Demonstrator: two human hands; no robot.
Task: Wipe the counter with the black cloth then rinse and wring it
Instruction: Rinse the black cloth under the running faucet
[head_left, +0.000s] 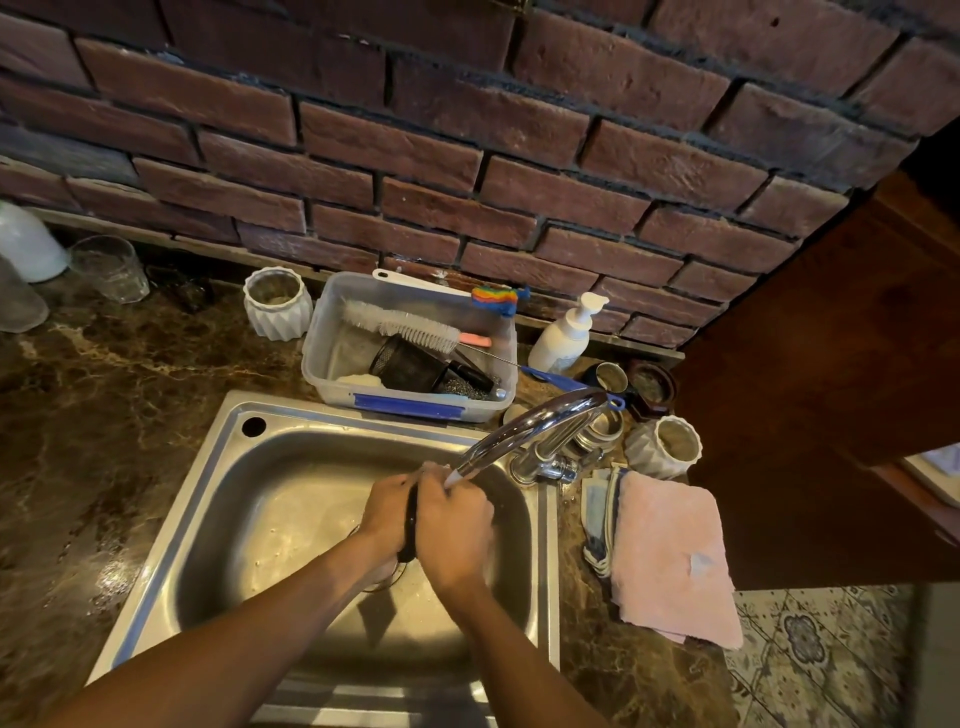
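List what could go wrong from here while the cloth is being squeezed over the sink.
1. The black cloth is squeezed between the left hand and right hand right under the faucet spout; knuckles may bump it.
2. Splashes could wet the pink towel on the counter beside the sink.

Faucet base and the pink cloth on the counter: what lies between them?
In the head view, a folded blue-and-white striped cloth lies between the faucet base and the pink cloth, partly tucked under the pink one.
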